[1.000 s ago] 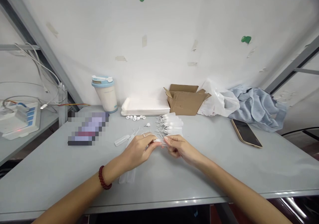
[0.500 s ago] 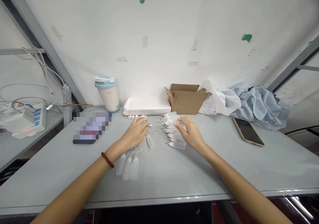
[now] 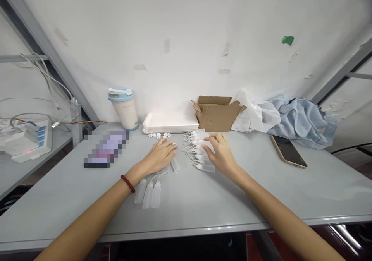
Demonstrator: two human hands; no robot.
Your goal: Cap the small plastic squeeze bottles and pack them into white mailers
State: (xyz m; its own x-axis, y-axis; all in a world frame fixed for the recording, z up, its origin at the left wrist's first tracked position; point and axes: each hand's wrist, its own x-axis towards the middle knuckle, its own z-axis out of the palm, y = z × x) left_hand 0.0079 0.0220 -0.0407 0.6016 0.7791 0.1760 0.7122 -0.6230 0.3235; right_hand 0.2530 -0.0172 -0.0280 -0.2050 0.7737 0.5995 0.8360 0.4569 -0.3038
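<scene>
My left hand (image 3: 160, 155) lies palm down, fingers stretched out, over small translucent squeeze bottles. One bottle (image 3: 174, 164) sticks out below its fingertips; others are mostly hidden under the palm. Nearer the wrist lie three more bottles (image 3: 147, 194) with thin white tubes at their tops. At the right end of a column of similar bottles (image 3: 206, 168), tubes pointing left, is my right hand (image 3: 220, 152). Its thumb and forefinger are apart near the upper bottles, with nothing visibly held. Several small white caps (image 3: 158, 136) lie beyond my left hand.
Along the wall stand a blue-lidded cup (image 3: 124, 110), a stack of white trays (image 3: 170, 123), an open cardboard box (image 3: 217, 117), a white plastic bag (image 3: 251, 114) and a blue cloth (image 3: 303, 121). Phones lie at left (image 3: 109, 146) and right (image 3: 288, 151); a power strip (image 3: 37, 141) is far left.
The thumb and forefinger of my right hand have spread from a near pinch. My left hand has shifted slightly toward me, showing more of the caps. The view has tilted a little.
</scene>
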